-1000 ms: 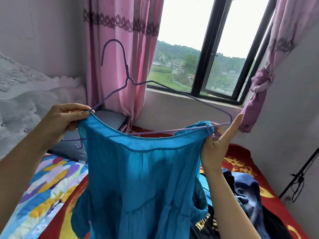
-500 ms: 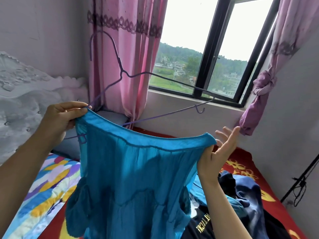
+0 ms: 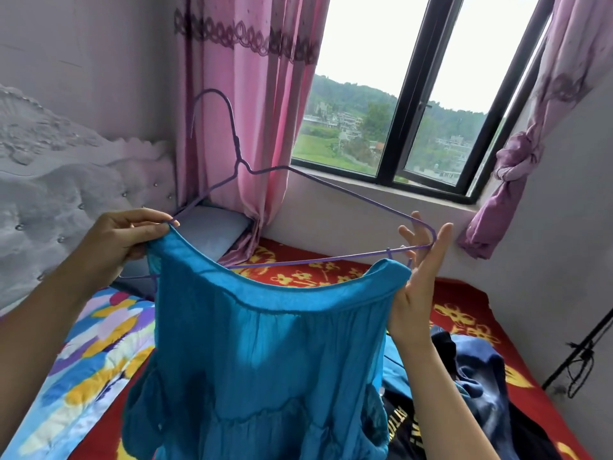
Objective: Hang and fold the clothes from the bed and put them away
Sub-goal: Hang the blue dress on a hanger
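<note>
**Blue garment** (image 3: 265,343): thin, crinkled turquoise cloth with gathered tiers and a thicker top band. Held up in the air over the bed, band stretched wide between both hands, the rest hanging loose. Judged light, soft and limp, likely to slide on smooth wire. Best taken at the two ends of the band, not by the flimsy tiers. No label or print in sight.

**Purple wire hanger** (image 3: 237,147): just behind and above the band, hook upward, right corner clear of the cloth. Judged thin, springy and slick.

**Left hand** (image 3: 122,240): fingers curled, thumb and forefinger pinching the left end of the band together with the left arm of the hanger.

**Right hand** (image 3: 414,293): fingers straight and spread, thumb raised, touching the hanger's right corner. Right end of the band carried against the hand, exact hold hidden.

**Bed** (image 3: 464,303): red cover with yellow flowers.

**Heap of dark clothes** (image 3: 481,376): lower right on the bed, not yet sorted.

**Black piece with yellow lettering** (image 3: 408,429): creased and partly covered, not readable.

**Patterned quilt** (image 3: 83,353), **pillow** (image 3: 212,227) and **padded headboard** (image 3: 66,180): at left.

**Pink curtain** (image 3: 248,111) and **window** (image 3: 414,111): beyond the bed.
</note>
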`<action>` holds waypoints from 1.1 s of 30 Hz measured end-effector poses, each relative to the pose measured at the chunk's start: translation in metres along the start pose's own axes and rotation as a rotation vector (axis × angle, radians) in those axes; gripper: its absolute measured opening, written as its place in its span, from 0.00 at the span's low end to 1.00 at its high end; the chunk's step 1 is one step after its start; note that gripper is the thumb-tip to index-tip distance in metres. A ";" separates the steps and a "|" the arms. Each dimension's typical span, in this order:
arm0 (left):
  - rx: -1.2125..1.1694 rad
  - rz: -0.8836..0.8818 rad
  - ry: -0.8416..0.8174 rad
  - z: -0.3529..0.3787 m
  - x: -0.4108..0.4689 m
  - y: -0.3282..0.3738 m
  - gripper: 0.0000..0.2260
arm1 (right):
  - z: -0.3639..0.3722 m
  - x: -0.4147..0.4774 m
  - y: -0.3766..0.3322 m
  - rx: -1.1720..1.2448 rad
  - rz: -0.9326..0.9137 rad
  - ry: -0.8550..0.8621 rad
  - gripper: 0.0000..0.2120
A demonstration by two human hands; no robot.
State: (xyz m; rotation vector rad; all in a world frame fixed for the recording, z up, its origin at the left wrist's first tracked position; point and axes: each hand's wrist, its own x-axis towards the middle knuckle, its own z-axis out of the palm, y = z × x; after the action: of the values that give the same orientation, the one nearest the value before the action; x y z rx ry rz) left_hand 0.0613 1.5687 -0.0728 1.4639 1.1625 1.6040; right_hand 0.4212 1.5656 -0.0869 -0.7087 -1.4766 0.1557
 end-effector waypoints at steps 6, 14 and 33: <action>0.355 0.220 0.056 0.020 0.000 0.010 0.08 | 0.009 -0.014 0.001 0.060 -0.016 -0.116 0.27; 0.386 0.256 0.049 0.013 -0.003 0.012 0.11 | -0.005 -0.033 0.034 -0.186 0.114 0.137 0.13; 0.289 0.043 -0.220 0.012 -0.005 0.021 0.10 | 0.002 -0.007 0.023 0.155 0.514 -0.051 0.13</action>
State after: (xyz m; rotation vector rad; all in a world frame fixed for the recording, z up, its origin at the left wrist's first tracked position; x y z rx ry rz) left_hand 0.0761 1.5586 -0.0560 1.8095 1.2796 1.3008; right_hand 0.4257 1.5805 -0.1053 -0.9504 -1.2868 0.6782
